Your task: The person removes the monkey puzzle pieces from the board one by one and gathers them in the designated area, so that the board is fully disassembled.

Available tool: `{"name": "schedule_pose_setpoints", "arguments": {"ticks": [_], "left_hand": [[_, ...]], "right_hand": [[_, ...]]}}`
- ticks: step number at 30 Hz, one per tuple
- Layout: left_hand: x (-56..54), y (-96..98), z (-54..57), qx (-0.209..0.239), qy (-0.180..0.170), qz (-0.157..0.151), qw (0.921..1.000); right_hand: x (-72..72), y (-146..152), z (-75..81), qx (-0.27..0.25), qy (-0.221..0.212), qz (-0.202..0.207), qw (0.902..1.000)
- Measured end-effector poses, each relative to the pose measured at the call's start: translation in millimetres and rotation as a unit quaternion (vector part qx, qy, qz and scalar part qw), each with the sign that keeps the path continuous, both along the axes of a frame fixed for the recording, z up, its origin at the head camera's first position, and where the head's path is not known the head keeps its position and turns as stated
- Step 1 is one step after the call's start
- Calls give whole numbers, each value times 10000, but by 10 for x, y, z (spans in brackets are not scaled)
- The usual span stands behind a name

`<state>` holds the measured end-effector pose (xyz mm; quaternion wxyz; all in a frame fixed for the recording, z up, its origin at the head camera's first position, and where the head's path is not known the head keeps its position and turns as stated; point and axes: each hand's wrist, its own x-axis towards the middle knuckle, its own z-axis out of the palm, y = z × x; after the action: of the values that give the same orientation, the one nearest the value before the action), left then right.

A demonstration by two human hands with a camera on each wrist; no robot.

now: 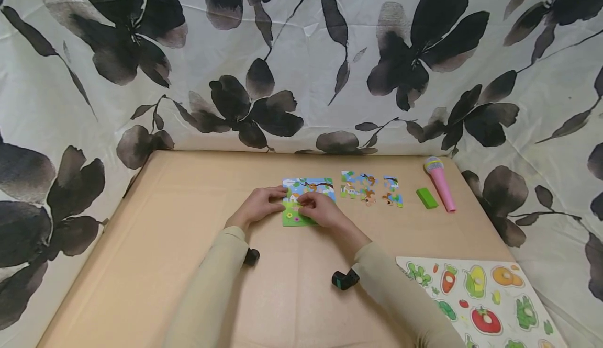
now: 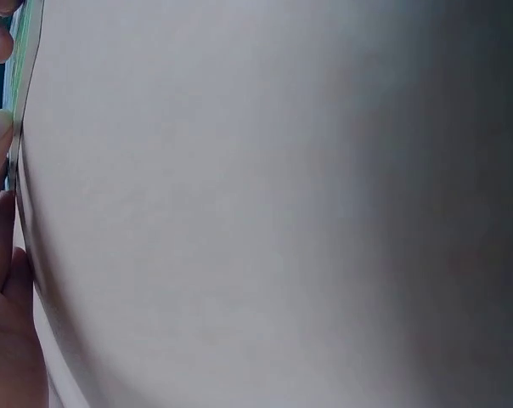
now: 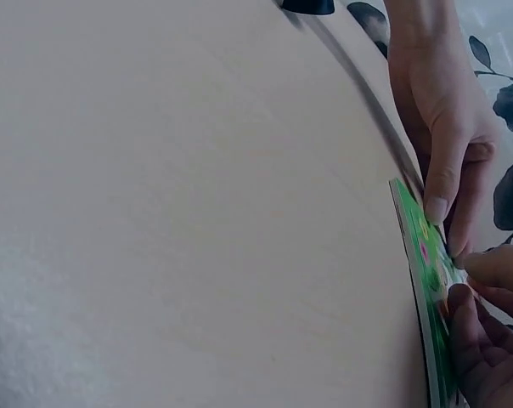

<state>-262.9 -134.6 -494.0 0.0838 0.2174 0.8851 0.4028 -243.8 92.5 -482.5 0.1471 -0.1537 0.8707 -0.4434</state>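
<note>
A small picture puzzle board with a green lower part and blue sky lies towards the back of the table. My left hand holds its left edge, thumb and fingers spread along the side. Over the board's middle, my right hand has thumb and forefinger pinched together on what looks like a puzzle piece, mostly hidden by the fingertips. The right wrist view shows the left hand at the board's far end. Loose puzzle pieces lie in groups just right of the board.
A green block and a pink toy microphone lie at the back right. A white sheet with vegetable pictures covers the front right corner, partly under the right forearm. Floral cloth hangs behind the table.
</note>
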Motion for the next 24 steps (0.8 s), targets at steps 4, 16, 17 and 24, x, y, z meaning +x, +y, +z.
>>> {"name": "schedule_pose_setpoints", "arguments": {"ticks": [4, 16, 17, 24], "left_hand": [[3, 4, 15, -26, -66, 14, 10000], [-8, 7, 38, -81, -24, -81, 9999], [-10, 2, 37, -93, -2, -73, 9999], [-12, -16, 32, -50, -88, -48, 9999]], "right_hand": [[-4, -1, 3, 119, 117, 123, 9998], [-43, -61, 34, 611, 694, 1019, 9905], [-47, -68, 34, 665, 787, 1115, 9884], [-57, -91, 54, 778, 885, 1409, 9830]]}}
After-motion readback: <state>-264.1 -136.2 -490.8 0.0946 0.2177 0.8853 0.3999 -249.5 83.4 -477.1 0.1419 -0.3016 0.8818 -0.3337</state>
